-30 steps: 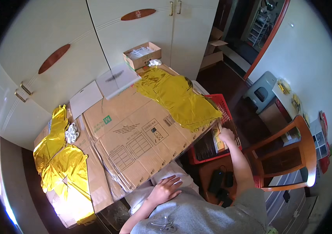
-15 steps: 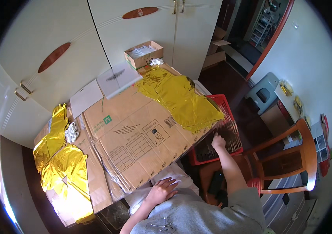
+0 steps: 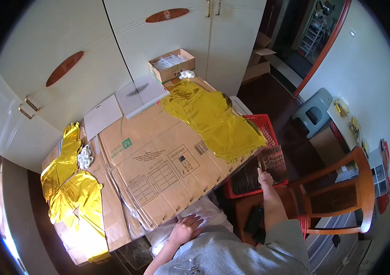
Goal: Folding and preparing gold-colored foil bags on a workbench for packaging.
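My right hand (image 3: 265,177) reaches over a red plastic basket (image 3: 263,123) beside the table's right corner. Its fingers are closed at the edge of a packed row of thin dark flat pieces (image 3: 245,178); what they grip, if anything, is too small to make out. My left hand (image 3: 186,230) lies on my lap just below the table edge, fingers stretched and holding nothing. Shiny gold foil sheets (image 3: 215,121) are spread over the cardboard at the right, overhanging the basket side. More crumpled gold foil (image 3: 78,197) covers the left end.
Flattened cardboard (image 3: 158,156) covers the table. Along its back are a white board (image 3: 103,114), a clear plastic sheet (image 3: 140,96) and an open carton (image 3: 179,68). White rings (image 3: 85,157) lie at the left. A wooden chair (image 3: 364,192) and a grey stool (image 3: 314,112) stand at right.
My right hand has shifted slightly right and down over the basket, and the dark pieces nearby show more. My left hand remains on my lap. The whole view has tilted a little.
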